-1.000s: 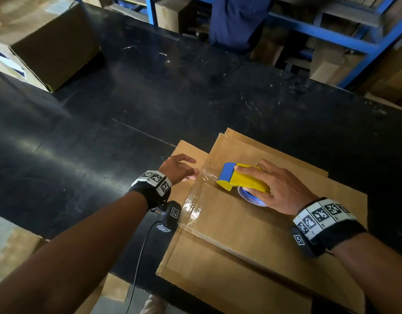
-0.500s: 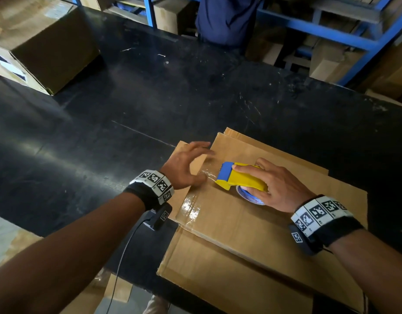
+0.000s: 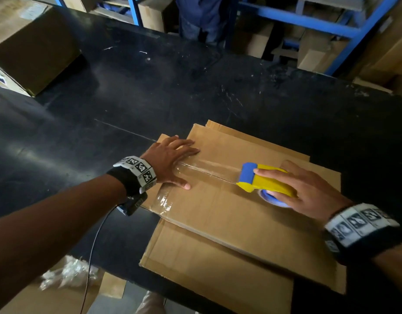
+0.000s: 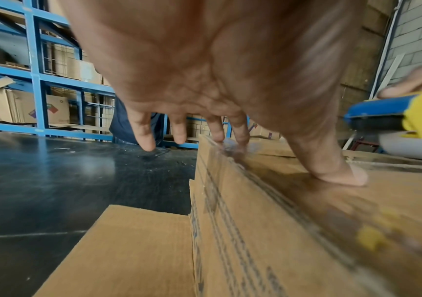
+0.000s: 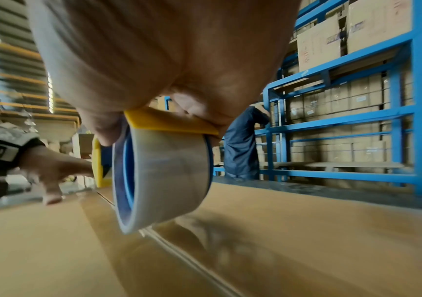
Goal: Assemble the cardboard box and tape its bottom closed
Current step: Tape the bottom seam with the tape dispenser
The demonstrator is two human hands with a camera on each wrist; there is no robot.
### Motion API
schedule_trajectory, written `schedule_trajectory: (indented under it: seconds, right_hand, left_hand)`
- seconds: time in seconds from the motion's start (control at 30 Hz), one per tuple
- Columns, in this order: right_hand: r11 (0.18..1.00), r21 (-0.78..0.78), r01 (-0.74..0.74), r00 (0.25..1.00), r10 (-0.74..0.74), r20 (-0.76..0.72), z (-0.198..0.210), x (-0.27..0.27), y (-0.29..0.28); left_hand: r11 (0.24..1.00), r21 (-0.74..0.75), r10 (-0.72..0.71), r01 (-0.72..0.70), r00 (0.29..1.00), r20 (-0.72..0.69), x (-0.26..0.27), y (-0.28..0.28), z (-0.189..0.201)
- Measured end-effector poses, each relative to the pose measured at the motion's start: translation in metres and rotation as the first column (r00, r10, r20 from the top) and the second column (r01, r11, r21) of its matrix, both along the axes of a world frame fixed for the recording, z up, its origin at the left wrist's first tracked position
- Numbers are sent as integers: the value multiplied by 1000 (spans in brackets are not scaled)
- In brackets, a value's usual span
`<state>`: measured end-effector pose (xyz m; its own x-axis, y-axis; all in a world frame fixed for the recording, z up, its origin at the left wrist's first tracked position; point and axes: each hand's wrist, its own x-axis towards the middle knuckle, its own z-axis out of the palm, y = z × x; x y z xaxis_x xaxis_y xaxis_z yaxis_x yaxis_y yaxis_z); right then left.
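Taping is going on: right hand gripping tape dispenser w/ curled fingers, left hand pressing flat on box; next, probably run along seam to far edge.

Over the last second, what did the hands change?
The right hand dragged the tape dispenser toward the person along the box seam, laying clear tape. The left hand flattened onto the tape's start. The dispenser grip held; the box stayed put.

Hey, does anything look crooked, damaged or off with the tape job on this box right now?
Mostly fine: the clear tape follows the seam between the flaps of the box. One oddity: near the left hand, where the tape folds over the edge, it looks wrinkled and shiny, not pressed flat.
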<state>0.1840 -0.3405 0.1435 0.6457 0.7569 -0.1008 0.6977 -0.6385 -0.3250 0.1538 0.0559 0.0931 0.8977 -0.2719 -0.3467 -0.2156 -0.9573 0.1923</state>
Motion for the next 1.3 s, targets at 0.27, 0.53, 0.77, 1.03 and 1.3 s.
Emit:
schedule_trajectory:
  seconds: [0.27,0.53,0.77,1.03,1.3]
  right_hand:
    - [990,-114,86,993,-94,-66,3,-29,-99]
    - [997,-19,69,997,-70,-31,-13,-26,-109]
    - [998,29,60,998,-60,0,-15,-22,-112]
    - [995,-40,93,996,-93,3,2,-29,-165]
    - [958,-260,119,989,-137,-51,40,-53,-280]
  left_hand:
    - [994,93,56,-50,997,-56,3,-17,21]
    - [996,33,-80,79,997,19,5,-125,42]
    - [996,6,-83,83,996,-22,7,-204,24]
    - [991,82,-103,106,994,-41,8,-209,29]
    - [985,125,-112,119,992,-58,9,-215,33]
